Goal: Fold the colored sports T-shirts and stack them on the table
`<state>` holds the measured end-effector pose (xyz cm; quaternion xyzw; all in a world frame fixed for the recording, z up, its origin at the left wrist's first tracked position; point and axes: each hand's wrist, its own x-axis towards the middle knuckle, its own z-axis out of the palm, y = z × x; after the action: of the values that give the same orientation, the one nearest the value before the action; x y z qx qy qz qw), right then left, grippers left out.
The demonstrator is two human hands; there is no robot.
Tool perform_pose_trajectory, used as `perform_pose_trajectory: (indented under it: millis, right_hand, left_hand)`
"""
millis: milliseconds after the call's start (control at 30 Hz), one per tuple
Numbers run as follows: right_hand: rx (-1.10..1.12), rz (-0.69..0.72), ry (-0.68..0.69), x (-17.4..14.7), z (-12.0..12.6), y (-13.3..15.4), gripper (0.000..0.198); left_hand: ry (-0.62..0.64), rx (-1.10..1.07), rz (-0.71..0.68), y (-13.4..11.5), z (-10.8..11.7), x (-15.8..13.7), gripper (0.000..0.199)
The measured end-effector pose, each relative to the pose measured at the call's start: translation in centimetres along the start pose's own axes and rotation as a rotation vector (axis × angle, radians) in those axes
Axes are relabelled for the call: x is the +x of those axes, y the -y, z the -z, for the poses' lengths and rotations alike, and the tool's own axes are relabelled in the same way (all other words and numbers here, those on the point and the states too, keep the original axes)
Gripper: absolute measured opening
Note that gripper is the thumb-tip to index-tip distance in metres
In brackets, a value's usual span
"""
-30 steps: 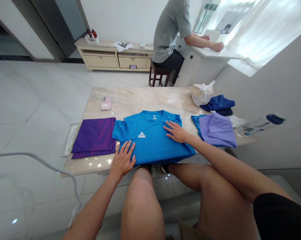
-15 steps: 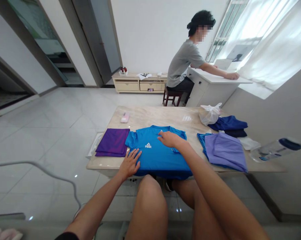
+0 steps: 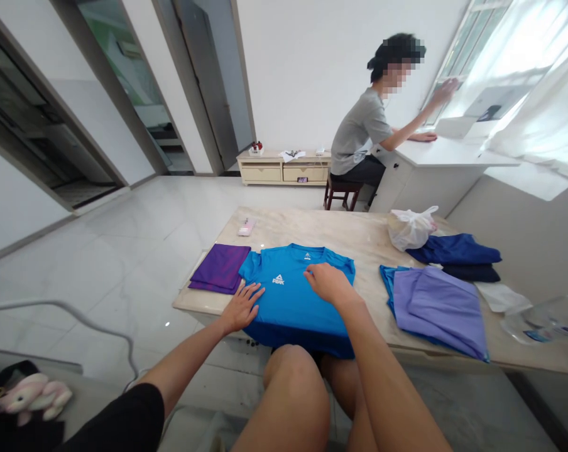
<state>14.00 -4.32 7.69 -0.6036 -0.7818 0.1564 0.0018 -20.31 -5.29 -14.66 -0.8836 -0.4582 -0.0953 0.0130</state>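
A blue T-shirt [image 3: 288, 307] with a white PEAK logo lies spread on the table, its lower part hanging over the near edge. My left hand [image 3: 243, 307] rests flat on the shirt's left side just below the sleeve, fingers apart. Over the right chest of the shirt is my right hand [image 3: 328, 282], its fingers curled in and their tips partly hidden; the cloth around it is not bunched. Left of the shirt, a folded purple garment [image 3: 220, 269] lies close to its sleeve.
On the marble-patterned table [image 3: 307, 223], folded lavender cloth [image 3: 447, 307], dark blue clothes [image 3: 456, 249], a white plastic bag [image 3: 412, 227] and a clear bottle [image 3: 541, 323] stand right. A pink packet [image 3: 247, 226] lies back left. Beyond, a person [image 3: 359, 129] sits at a white desk.
My right hand's fingers have curled in over the shirt, while my left hand stays on its left side. The view has shifted. The seated person has raised one hand.
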Motion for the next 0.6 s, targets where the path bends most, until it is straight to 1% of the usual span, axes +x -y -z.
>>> perform_pose_trajectory:
  millis: [100, 200, 300, 333, 367, 400, 467, 533, 567, 600]
  right_hand:
    - [0.001, -0.010, 0.083, -0.3, -0.4, -0.1, 0.044]
    - [0.005, -0.021, 0.172, -1.2, -1.1, -0.3, 0.045]
    - [-0.011, -0.026, 0.235, -2.4, -1.7, -0.6, 0.043]
    - [-0.013, -0.029, 0.254, -2.7, -1.9, -0.8, 0.043]
    - [-0.010, -0.033, 0.274, -3.0, -2.0, -1.0, 0.043]
    - [-0.003, -0.039, 0.292, -3.2, -2.1, -1.2, 0.043]
    - [0.020, -0.055, 0.314, -3.5, -2.0, -1.7, 0.043]
    - [0.036, -0.081, 0.309, -3.7, -1.6, -2.0, 0.043]
    - [0.040, -0.096, 0.299, -3.7, -1.3, -2.0, 0.043]
    - [0.043, -0.108, 0.286, -3.8, -1.0, -1.9, 0.042]
  left_hand:
    - [-0.002, 0.011, 0.015, 0.1, -0.3, -0.1, 0.063]
    - [0.047, -0.015, 0.021, 0.4, 0.0, 0.0, 0.059]
    - [0.122, -0.081, 0.000, 1.0, 1.7, 1.4, 0.054]
    - [0.128, -0.109, 0.013, 1.3, 2.6, 2.2, 0.051]
    - [0.120, -0.140, 0.056, 1.6, 3.5, 3.3, 0.048]
    - [0.094, -0.183, 0.150, 1.9, 4.3, 4.5, 0.046]
    - [0.017, -0.280, 0.435, 2.8, 5.4, 7.2, 0.045]
    - [-0.033, -0.367, 0.697, 3.7, 5.7, 9.6, 0.047]
    - [-0.036, -0.402, 0.782, 4.1, 5.6, 10.6, 0.049]
    - [-0.030, -0.432, 0.837, 4.6, 5.3, 11.4, 0.049]
